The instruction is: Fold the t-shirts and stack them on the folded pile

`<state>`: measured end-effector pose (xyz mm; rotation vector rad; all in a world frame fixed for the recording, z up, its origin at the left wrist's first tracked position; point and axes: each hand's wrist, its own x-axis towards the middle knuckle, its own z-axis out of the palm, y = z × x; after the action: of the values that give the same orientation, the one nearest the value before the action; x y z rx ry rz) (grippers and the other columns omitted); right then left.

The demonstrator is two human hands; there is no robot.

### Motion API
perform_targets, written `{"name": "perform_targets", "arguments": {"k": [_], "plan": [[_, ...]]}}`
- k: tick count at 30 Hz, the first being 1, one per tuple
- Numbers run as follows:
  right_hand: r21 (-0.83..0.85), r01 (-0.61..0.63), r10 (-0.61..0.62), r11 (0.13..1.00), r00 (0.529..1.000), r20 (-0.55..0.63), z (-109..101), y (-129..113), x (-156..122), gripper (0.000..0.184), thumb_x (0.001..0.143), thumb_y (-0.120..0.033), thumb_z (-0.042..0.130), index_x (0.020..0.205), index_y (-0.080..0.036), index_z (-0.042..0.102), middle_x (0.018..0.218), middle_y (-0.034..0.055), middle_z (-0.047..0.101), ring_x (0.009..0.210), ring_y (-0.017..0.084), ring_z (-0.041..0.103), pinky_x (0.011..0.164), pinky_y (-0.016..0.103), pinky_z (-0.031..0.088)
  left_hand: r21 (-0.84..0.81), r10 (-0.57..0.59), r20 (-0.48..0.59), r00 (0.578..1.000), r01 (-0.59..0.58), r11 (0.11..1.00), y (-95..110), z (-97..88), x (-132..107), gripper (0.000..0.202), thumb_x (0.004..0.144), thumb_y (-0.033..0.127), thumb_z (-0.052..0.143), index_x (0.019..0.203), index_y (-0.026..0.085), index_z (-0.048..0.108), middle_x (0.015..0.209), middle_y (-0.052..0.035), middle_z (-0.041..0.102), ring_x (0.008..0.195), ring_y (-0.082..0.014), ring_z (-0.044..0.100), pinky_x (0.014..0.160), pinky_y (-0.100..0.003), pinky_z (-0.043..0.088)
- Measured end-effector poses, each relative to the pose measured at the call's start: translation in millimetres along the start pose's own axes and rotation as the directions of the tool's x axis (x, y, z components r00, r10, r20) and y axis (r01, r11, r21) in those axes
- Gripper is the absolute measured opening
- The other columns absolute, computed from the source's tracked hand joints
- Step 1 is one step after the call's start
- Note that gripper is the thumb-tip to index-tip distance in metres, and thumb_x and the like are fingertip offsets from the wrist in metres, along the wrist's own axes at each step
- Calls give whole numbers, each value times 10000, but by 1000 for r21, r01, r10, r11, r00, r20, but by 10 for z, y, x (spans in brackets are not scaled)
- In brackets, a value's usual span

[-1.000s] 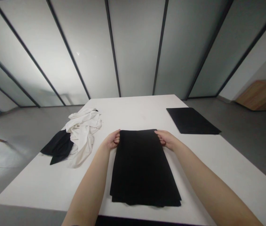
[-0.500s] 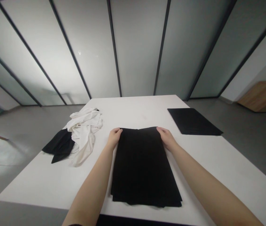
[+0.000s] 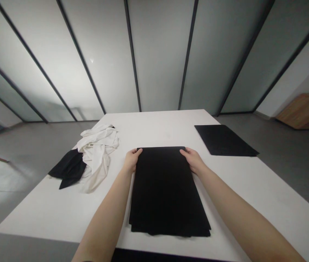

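Observation:
In front of me on the white table, a folded black cloth (image 3: 167, 193) lies as a long, flat rectangle. Its layers show slightly uneven at the near edge. My left hand (image 3: 133, 159) grips its far left corner, thumb on top and the other fingers mostly hidden beside and below. At the far right corner, my right hand (image 3: 193, 159) pinches the cloth the same way. The far edge between both hands runs straight.
A crumpled white cloth (image 3: 96, 145) lies at the table's left, against a bunched black cloth (image 3: 71, 169) near that edge. On the right is another flat black rectangle (image 3: 224, 140), its near corner close to the table (image 3: 154, 127) edge. Frosted panels stand behind.
The far edge of the black cloth, dipped in the middle before, is now straight. Both thumbs have come over onto its top surface at the corners.

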<state>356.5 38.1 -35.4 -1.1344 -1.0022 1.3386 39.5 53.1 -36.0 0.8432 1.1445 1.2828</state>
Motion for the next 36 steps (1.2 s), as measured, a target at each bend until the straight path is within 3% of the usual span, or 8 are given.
{"name": "perform_targets", "arguments": {"k": [8,13,20,25,28,31,33,36], "plan": [[-181,110,-118,977,992,-34,-2,73,21,338,777,-536,792,860,-237,657,818,32,757,746,236,693,685,352,564,138,140,-35,990,-134,981,-78,-7,50,499,643,605,896,806,170,714,747,-40,738,671,-182,672,643,-287,517],[-512,204,-281,835,957,-77,-24,120,81,295,862,-529,662,816,-246,595,752,9,689,729,226,624,707,360,530,296,198,-60,978,-172,940,-133,-55,100,436,750,593,816,797,174,706,748,-50,736,694,-202,671,633,-286,492],[-581,128,-315,804,920,-234,-44,219,163,423,813,-498,679,1103,-237,515,974,90,726,875,292,705,822,446,569,570,290,-103,951,-183,801,-174,-84,158,277,870,462,716,800,207,637,750,-31,689,754,-213,659,690,-300,485],[-786,330,-581,523,812,-46,-82,191,143,328,924,-341,545,1211,-190,591,1202,203,712,1139,352,672,1038,560,514,743,487,-202,850,-191,642,-134,-59,130,200,851,203,687,954,235,519,913,-13,634,867,-199,660,843,-354,531],[-853,422,-679,307,725,114,-47,89,85,369,976,-299,504,1281,-162,660,1369,224,674,1343,371,579,1176,605,417,846,690,-22,724,-354,398,-35,16,15,198,853,121,619,982,236,523,1014,-68,619,1008,-249,648,952,-433,529],[-805,561,-620,193,706,343,79,6,-22,428,1045,-354,479,1382,-182,680,1455,165,670,1417,337,558,1223,567,406,855,738,257,624,-502,127,88,164,-157,194,896,101,575,1035,236,587,1113,-113,658,1180,-293,628,1062,-475,494],[-736,660,-509,154,691,513,196,0,-107,476,1073,-389,456,1468,-206,649,1501,120,656,1454,308,546,1243,535,403,817,674,410,614,-576,28,127,275,-259,225,930,109,551,1095,237,634,1173,-112,698,1291,-290,607,1127,-474,467],[-720,683,-302,127,718,628,359,55,-205,576,1082,-451,429,1585,-197,552,1620,116,546,1529,314,470,1269,539,370,758,471,589,657,-651,-42,79,395,-348,310,990,180,523,1258,229,673,1345,-103,713,1440,-268,541,1232,-473,397]]}}
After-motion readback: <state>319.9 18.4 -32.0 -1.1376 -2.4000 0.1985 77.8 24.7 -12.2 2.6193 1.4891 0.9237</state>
